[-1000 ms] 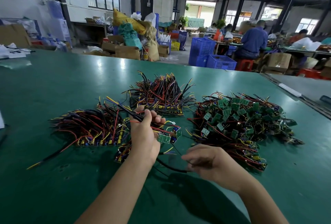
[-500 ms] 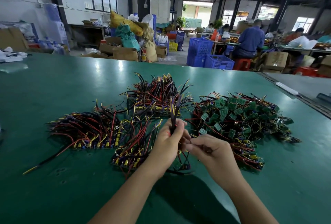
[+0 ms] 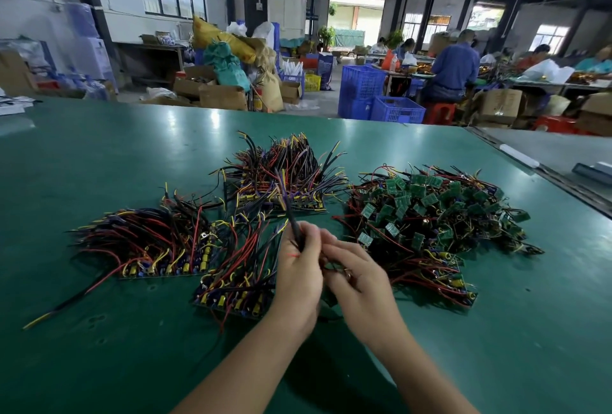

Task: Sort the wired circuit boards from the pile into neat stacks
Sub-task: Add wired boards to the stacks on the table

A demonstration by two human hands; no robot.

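Hands now meet: left hand (image 3: 299, 269) wraps its grip round the wires (image 3: 288, 211), right hand (image 3: 356, 279) pinches them, tidying for stacking.

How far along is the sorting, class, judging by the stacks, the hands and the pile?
Done: the left stack, far stack and near stack lie lined up. In hand: the left hand grips one wire bundle, the right hand against it. Left: the large tangled pile at right.

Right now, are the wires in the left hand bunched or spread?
Bunched: the left hand grips the wires as one tight strand pointing up and away.
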